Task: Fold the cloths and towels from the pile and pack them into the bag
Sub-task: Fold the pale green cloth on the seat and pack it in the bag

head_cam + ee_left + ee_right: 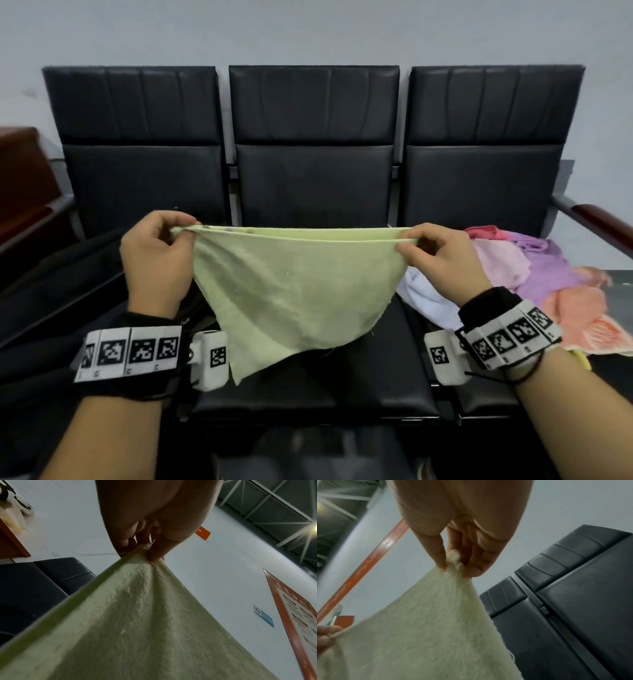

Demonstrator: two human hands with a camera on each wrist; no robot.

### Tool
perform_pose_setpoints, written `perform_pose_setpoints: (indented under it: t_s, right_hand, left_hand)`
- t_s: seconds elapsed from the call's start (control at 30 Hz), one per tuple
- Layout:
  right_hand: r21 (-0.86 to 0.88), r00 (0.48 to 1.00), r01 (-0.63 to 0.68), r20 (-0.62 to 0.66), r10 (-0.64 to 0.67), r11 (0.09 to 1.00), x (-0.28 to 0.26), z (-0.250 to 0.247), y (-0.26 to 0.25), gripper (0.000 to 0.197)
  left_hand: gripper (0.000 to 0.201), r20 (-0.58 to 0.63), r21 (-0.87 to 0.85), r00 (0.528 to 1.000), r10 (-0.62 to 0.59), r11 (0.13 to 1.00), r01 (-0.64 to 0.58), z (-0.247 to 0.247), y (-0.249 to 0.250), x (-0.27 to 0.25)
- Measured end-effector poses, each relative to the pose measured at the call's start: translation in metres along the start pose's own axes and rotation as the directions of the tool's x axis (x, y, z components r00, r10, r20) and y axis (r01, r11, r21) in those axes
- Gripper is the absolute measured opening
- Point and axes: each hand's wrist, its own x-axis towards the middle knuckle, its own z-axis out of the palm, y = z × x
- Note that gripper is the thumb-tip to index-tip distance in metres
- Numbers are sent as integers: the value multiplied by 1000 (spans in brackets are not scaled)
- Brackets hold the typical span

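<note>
A pale green towel [294, 291] hangs in the air above the middle black seat, doubled over so two top edges run side by side. My left hand [171, 233] pinches its top left corner, and my right hand [411, 240] pinches the top right corner. The wrist views show the same pinches: left hand [150, 553] on the towel [137, 615], right hand [453, 563] on the towel [428, 622]. A pile of cloths [534, 274], pink, purple, orange and white, lies on the right seat. A black bag [61, 291] lies on the left seat.
A row of three black padded seats [313, 178] stands against a grey wall. A dark red armrest [603, 222] juts out at the right. A brown wooden cabinet [24, 171] stands at the far left.
</note>
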Motion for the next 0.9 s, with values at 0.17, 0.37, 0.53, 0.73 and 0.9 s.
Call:
perform_pose_setpoints:
  t_s: [0.17,0.37,0.53,0.73,0.9]
  right_hand:
    - [80,996,67,-64,-62,995,-3,-14,-17,14]
    - [138,981,135,-161,-112,981,-1,-23,-26,13]
    - [112,988,81,-140,-65,990,6,-19,-17,14]
    - [159,985,-157,-42,165,975,28,13,9,17]
    - [118,986,-134,-81,144,984,54,24,12,11]
  left_hand:
    - [16,-17,-23,999,35,999,-35,-5,8,-5]
    - [21,-22,-27,998,55,998,-55,-7,17,-4]
    - [19,0,13,1000,-1,1000,1,-4,6,1]
    - [16,83,233,982,-167,962,144,28,-39,16]
    - [25,38,136,989,-145,981,139,42,-38,38]
